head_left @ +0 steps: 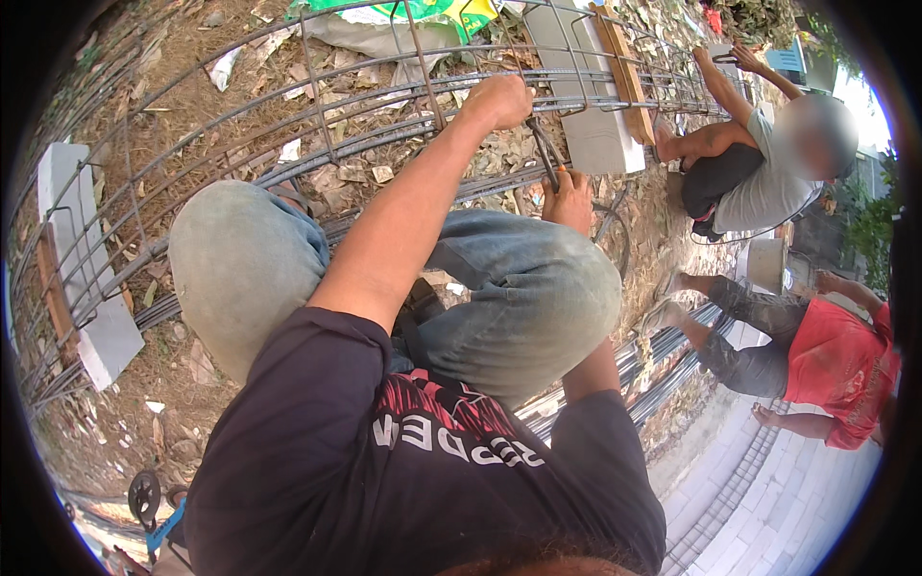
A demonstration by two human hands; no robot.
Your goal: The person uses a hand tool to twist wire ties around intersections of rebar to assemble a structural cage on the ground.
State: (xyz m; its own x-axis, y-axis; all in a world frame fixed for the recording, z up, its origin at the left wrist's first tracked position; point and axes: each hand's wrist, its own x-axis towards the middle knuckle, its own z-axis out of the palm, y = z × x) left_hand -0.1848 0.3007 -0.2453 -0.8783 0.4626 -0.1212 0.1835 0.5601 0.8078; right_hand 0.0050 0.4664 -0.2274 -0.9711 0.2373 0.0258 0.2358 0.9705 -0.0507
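Observation:
A long rebar cage (pixel 375 113) of several lengthwise bars and square stirrups lies in front of me. My left hand (pixel 500 102) is closed in a fist at its lengthwise bars, close to a stirrup; what its fingers hold is hidden. Just right of it and nearer to me, my right hand (pixel 570 203) grips pliers (pixel 545 149) with dark metal arms and an orange patch at the grip. The pliers' far end points up toward the bars beside my left fist. My right forearm is mostly hidden behind my knee.
Grey blocks (pixel 603 139) (pixel 109 341) with wooden pieces (pixel 629 91) sit at the cage. A green and white sack (pixel 403 34) lies beyond it. At right, a person in grey (pixel 764 187) squats by the cage; another in red (pixel 836 365) is nearer. Dry leaves cover the ground.

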